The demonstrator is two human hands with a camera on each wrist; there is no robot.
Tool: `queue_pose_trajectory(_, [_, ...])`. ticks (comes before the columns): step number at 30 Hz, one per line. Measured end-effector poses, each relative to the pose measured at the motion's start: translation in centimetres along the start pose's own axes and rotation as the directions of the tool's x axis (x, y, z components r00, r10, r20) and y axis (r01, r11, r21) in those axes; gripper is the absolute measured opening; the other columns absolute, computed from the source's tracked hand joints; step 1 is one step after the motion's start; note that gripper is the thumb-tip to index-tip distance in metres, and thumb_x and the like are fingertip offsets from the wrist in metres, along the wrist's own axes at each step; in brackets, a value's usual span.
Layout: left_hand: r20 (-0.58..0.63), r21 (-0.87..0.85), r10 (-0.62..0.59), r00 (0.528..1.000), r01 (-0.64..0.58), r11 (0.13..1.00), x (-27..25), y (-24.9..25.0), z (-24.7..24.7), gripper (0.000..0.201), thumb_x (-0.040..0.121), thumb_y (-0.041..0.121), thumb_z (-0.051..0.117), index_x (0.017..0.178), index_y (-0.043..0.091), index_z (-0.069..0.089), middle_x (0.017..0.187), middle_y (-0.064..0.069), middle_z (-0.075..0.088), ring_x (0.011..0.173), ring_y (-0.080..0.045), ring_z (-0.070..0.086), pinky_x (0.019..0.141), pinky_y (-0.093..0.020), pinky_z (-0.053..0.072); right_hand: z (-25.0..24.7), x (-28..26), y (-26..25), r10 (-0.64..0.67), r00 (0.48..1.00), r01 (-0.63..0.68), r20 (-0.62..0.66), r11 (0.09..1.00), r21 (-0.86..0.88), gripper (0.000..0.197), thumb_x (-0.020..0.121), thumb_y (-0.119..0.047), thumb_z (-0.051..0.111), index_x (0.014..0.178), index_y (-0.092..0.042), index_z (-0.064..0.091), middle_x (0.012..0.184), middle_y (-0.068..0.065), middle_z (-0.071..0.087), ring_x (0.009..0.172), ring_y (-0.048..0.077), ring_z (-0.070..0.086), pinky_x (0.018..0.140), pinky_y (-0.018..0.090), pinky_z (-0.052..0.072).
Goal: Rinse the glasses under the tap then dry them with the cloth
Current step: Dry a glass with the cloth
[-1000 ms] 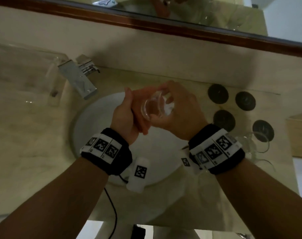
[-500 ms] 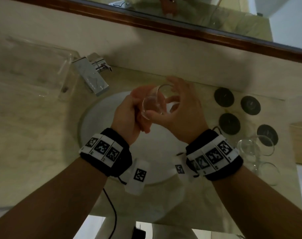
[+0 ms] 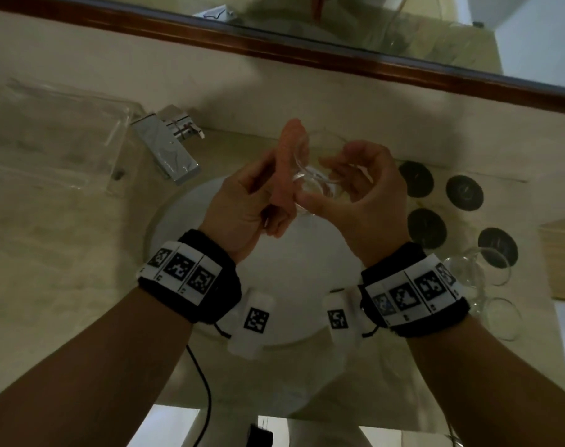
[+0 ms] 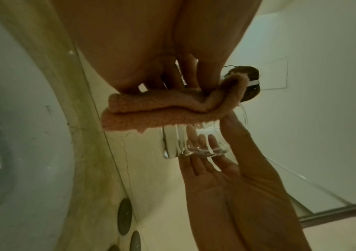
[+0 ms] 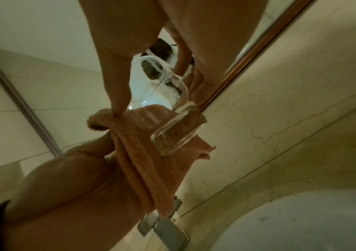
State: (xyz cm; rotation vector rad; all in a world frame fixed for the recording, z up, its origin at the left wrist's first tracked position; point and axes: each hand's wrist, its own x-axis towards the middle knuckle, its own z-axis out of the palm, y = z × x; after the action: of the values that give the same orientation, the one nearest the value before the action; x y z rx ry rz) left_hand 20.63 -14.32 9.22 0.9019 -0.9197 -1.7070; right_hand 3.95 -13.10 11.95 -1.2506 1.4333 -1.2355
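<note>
Glass (image 3: 316, 179) is so clear I barely make out its rim; my right hand (image 3: 358, 201) clasps it, left hand (image 3: 242, 208) pinching the pink cloth (image 3: 286, 166) against it.

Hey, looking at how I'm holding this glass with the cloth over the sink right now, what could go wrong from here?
1. The right hand holds the glass mainly with its fingertips; being clear and probably wet, it might slip into the basin.
2. The cloth, gripped by the left hand, touches only one side, so damp patches may remain.
3. Other glasses stand close to your right wrist; a swing could knock them.
</note>
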Motion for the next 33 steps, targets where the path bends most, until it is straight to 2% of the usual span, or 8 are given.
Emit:
queue_pose_trajectory(3, [-0.034, 0.044, 0.018, 0.999, -0.017, 0.999, 0.1, -0.1, 0.2, 0.058, 0.092, 0.036, 0.064, 0.136, 0.001, 0.054, 0.061, -0.035, 0.039, 0.045, -0.047, 0.021, 0.04, -0.028, 0.034, -0.5, 0.1, 0.3, 0.041, 0.999, -0.043, 0.024, 0.994, 0.096, 0.064, 0.062, -0.015, 0.092, 0.116, -0.014, 0.057, 0.118, 0.006, 0.066, 0.112, 0.019, 0.069, 0.099, 0.04, 0.056])
queue_pose_trajectory(7, [-0.046, 0.081, -0.018, 0.999, 0.022, 0.996, 0.4, 0.2, 0.8, 0.063, 0.089, 0.043, 0.061, 0.138, 0.004, 0.051, 0.055, -0.008, 0.045, 0.051, -0.047, 0.034, 0.04, -0.032, 0.028, -0.6, 0.1, 0.6, 0.099, 0.993, -0.108, 0.07, 0.986, 0.13, 0.064, 0.082, -0.011, 0.077, 0.138, -0.008, 0.048, 0.137, 0.0, 0.061, 0.126, 0.013, 0.06, 0.104, 0.038, 0.053])
queue_pose_trajectory(10, [-0.04, 0.124, -0.009, 0.999, 0.014, 0.992, 0.5, 0.5, 1.5, 0.061, 0.089, 0.03, 0.064, 0.147, 0.019, 0.049, 0.088, -0.006, 0.069, 0.057, -0.041, 0.05, 0.042, -0.027, 0.038, -0.3, 0.3, 0.4, 0.121, 0.988, -0.128, 0.095, 0.989, 0.072, 0.059, 0.089, -0.012, 0.071, 0.141, -0.016, 0.043, 0.115, -0.027, 0.066, 0.108, -0.004, 0.066, 0.088, 0.024, 0.058])
queue_pose_trajectory(13, [-0.014, 0.134, -0.014, 1.0, 0.016, 0.991, 0.6, 0.3, 1.7, 0.06, 0.091, 0.015, 0.063, 0.149, 0.019, 0.046, 0.124, -0.007, 0.069, 0.08, -0.014, 0.071, 0.063, -0.025, 0.056, -0.6, 0.5, 0.5, 0.101, 0.993, -0.103, 0.053, 0.994, 0.039, 0.071, 0.082, -0.018, 0.079, 0.144, -0.02, 0.044, 0.117, -0.014, 0.063, 0.108, 0.006, 0.068, 0.091, 0.028, 0.058])
queue_pose_trajectory(19, [-0.026, 0.142, 0.012, 1.0, -0.008, 0.99, 1.1, 0.4, 1.5, 0.068, 0.085, 0.04, 0.066, 0.143, 0.006, 0.05, 0.063, 0.004, 0.067, 0.04, -0.022, 0.048, 0.041, -0.029, 0.038, -1.5, 0.9, 0.7, 0.1, 0.988, -0.124, 0.115, 0.966, 0.225, 0.04, 0.088, -0.014, 0.071, 0.123, -0.013, 0.053, 0.122, 0.008, 0.065, 0.112, 0.021, 0.067, 0.093, 0.04, 0.057])
queue_pose_trajectory(24, [-0.039, 0.125, 0.07, 0.997, -0.064, 0.99, 1.2, 0.4, 2.1, 0.067, 0.087, 0.022, 0.066, 0.147, 0.001, 0.045, 0.092, -0.01, 0.068, 0.054, -0.006, 0.064, 0.047, -0.02, 0.048, -1.1, 1.1, 0.0, 0.072, 0.995, -0.075, 0.066, 0.996, 0.051, 0.07, 0.072, -0.042, 0.078, 0.135, -0.023, 0.053, 0.109, -0.017, 0.063, 0.103, 0.011, 0.067, 0.088, 0.035, 0.06])
queue_pose_trajectory(30, [-0.033, 0.109, 0.042, 0.999, -0.038, 0.993, 1.1, 0.5, 1.9, 0.064, 0.088, 0.029, 0.064, 0.144, 0.002, 0.048, 0.069, 0.005, 0.071, 0.043, -0.014, 0.056, 0.041, -0.021, 0.042, -1.9, 1.0, -0.2, 0.159, 0.981, -0.187, 0.107, 0.917, 0.352, 0.053, 0.08, -0.032, 0.075, 0.122, -0.009, 0.051, 0.113, 0.009, 0.069, 0.107, 0.027, 0.068, 0.092, 0.041, 0.059])
queue_pose_trajectory(33, [-0.033, 0.094, 0.062, 0.998, -0.059, 0.994, 1.0, 0.4, 1.9, 0.057, 0.092, 0.019, 0.063, 0.144, 0.0, 0.047, 0.078, 0.002, 0.071, 0.049, -0.01, 0.06, 0.044, -0.023, 0.047, -1.6, 1.1, -0.1, 0.122, 0.984, -0.147, 0.131, 0.968, 0.205, 0.035, 0.089, -0.033, 0.07, 0.118, -0.019, 0.055, 0.116, 0.006, 0.065, 0.11, 0.028, 0.066, 0.097, 0.049, 0.056])
